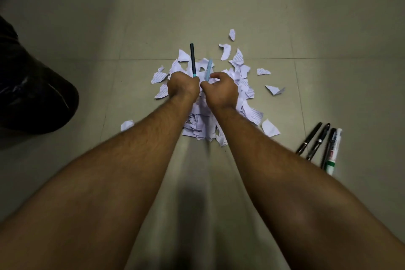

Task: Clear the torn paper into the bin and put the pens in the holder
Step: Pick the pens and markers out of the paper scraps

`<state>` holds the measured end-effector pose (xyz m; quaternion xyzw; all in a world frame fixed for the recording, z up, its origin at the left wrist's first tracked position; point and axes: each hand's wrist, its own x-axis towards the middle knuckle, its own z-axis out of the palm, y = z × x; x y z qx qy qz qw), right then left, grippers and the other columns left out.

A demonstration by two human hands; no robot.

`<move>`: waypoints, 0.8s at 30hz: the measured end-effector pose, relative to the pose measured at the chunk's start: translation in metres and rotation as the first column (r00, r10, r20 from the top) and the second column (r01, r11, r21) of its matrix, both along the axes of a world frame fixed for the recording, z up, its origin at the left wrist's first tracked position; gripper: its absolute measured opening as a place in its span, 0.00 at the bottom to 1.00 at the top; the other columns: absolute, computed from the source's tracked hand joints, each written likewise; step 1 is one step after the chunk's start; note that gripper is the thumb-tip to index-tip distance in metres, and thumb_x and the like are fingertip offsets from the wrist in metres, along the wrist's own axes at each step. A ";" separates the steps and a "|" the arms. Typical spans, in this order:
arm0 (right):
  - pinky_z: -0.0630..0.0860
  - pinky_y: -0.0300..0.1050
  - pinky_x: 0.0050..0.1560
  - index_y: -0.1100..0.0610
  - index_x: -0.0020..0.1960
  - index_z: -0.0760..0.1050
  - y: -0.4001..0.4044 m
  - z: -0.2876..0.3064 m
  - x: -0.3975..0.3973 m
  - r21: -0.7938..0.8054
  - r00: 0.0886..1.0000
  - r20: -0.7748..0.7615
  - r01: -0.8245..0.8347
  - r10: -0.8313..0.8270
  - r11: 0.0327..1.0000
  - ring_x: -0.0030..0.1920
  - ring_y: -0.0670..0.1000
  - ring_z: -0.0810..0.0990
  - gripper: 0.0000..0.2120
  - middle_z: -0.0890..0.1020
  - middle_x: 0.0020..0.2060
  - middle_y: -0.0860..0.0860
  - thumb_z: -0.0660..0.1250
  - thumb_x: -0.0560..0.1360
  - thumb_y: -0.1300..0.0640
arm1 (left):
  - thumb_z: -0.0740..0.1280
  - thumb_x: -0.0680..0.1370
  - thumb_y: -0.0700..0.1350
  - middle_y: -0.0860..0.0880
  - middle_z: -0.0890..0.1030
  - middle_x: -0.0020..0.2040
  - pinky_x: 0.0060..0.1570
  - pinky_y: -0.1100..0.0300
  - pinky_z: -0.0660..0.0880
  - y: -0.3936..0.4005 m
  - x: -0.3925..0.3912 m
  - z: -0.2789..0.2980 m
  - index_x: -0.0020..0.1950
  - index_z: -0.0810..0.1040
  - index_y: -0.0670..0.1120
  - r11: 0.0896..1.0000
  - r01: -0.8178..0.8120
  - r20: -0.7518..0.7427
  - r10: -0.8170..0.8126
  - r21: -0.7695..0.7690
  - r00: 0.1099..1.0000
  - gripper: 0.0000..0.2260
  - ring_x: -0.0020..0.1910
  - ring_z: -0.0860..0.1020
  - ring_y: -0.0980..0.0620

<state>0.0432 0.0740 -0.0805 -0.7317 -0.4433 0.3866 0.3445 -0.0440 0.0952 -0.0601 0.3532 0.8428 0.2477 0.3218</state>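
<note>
Two bare forearms reach out over the tiled floor (65, 28) to the torn paper (203, 120), above which the left hand (183, 87) grips a dark pen (192, 59) upright and the right hand (221, 92) pinches a light blue pen (208, 70), while four more pens (320, 144) lie right of the pile and a black bag (32, 90) sits to its left.

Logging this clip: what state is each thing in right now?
Left hand: grips dark pen, upright.
Right hand: holds light blue pen.
Torn paper: scattered on floor.
Four pens: lying side by side on floor.
Black bag: on floor, left.
</note>
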 end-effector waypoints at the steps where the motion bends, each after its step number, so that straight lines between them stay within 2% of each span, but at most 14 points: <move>1: 0.79 0.46 0.54 0.52 0.57 0.81 -0.005 0.004 0.008 -0.006 0.997 -0.055 0.046 -0.046 0.999 0.49 0.53 0.84 0.17 0.86 0.47 0.51 0.73 0.68 0.51 | 0.72 0.74 0.49 0.43 0.84 0.52 0.44 0.57 0.77 -0.005 0.005 0.004 0.52 0.83 0.41 1.000 0.000 0.025 0.000 0.018 1.000 0.13 0.50 0.82 0.42; 4: 0.82 0.53 0.51 0.54 0.58 0.82 -0.026 0.011 0.041 -0.025 0.954 -0.227 0.198 -0.198 0.980 0.41 0.53 0.86 0.21 0.86 0.36 0.49 0.71 0.65 0.53 | 0.72 0.75 0.48 0.42 0.85 0.50 0.50 0.53 0.80 -0.023 0.030 0.010 0.49 0.83 0.40 0.999 0.022 0.105 -0.025 0.029 0.994 0.11 0.49 0.82 0.41; 6: 0.83 0.55 0.47 0.56 0.58 0.82 -0.045 0.012 0.068 -0.052 0.917 -0.274 0.288 -0.291 0.956 0.37 0.52 0.86 0.21 0.83 0.30 0.46 0.71 0.66 0.55 | 0.72 0.74 0.49 0.40 0.85 0.48 0.51 0.50 0.81 -0.037 0.056 0.012 0.48 0.84 0.40 0.996 0.082 0.159 -0.085 0.020 0.984 0.12 0.48 0.83 0.40; 9: 0.83 0.54 0.48 0.56 0.56 0.83 -0.078 0.014 0.106 -0.100 0.880 -0.263 0.384 -0.396 0.918 0.39 0.53 0.86 0.22 0.86 0.35 0.50 0.71 0.63 0.52 | 0.74 0.72 0.49 0.40 0.85 0.45 0.47 0.50 0.82 -0.059 0.102 0.010 0.45 0.84 0.41 0.979 0.203 0.194 -0.196 -0.015 0.961 0.11 0.44 0.84 0.40; 11: 0.82 0.49 0.51 0.56 0.56 0.84 -0.102 0.013 0.134 -0.135 0.864 -0.209 0.439 -0.459 0.888 0.41 0.53 0.85 0.20 0.87 0.40 0.53 0.71 0.65 0.53 | 0.74 0.73 0.48 0.38 0.85 0.44 0.40 0.56 0.81 -0.076 0.134 0.007 0.44 0.84 0.39 0.953 0.298 0.229 -0.278 -0.057 0.933 0.11 0.42 0.84 0.39; 13: 0.77 0.37 0.52 0.56 0.58 0.83 -0.127 0.013 0.159 -0.176 0.872 -0.100 0.458 -0.478 0.871 0.44 0.51 0.84 0.19 0.87 0.43 0.54 0.72 0.68 0.54 | 0.74 0.74 0.47 0.38 0.85 0.45 0.41 0.55 0.80 -0.094 0.161 0.005 0.47 0.85 0.38 0.910 0.404 0.253 -0.371 -0.096 0.894 0.12 0.42 0.84 0.41; 16: 0.75 0.40 0.53 0.57 0.60 0.82 -0.157 0.011 0.187 -0.175 0.895 0.070 0.445 -0.440 0.878 0.52 0.55 0.84 0.17 0.86 0.50 0.55 0.70 0.72 0.57 | 0.73 0.74 0.50 0.41 0.85 0.51 0.52 0.53 0.80 -0.111 0.195 -0.005 0.51 0.84 0.39 0.826 0.541 0.173 -0.517 -0.155 0.838 0.14 0.50 0.82 0.42; 21: 0.75 0.42 0.48 0.55 0.56 0.82 -0.168 0.006 0.197 -0.229 0.910 0.299 0.361 -0.287 0.904 0.50 0.56 0.83 0.12 0.86 0.50 0.54 0.67 0.75 0.54 | 0.73 0.73 0.51 0.41 0.84 0.52 0.46 0.57 0.76 -0.118 0.213 -0.020 0.52 0.83 0.40 0.742 0.632 0.043 -0.640 -0.226 0.767 0.16 0.51 0.82 0.42; 24: 0.74 0.41 0.47 0.56 0.56 0.82 -0.169 0.004 0.203 -0.278 0.902 0.341 0.367 -0.266 0.888 0.51 0.56 0.83 0.12 0.85 0.51 0.54 0.68 0.76 0.52 | 0.73 0.72 0.53 0.40 0.84 0.51 0.47 0.55 0.77 -0.126 0.216 -0.026 0.52 0.83 0.40 0.687 0.682 -0.012 -0.706 -0.252 0.708 0.17 0.50 0.82 0.42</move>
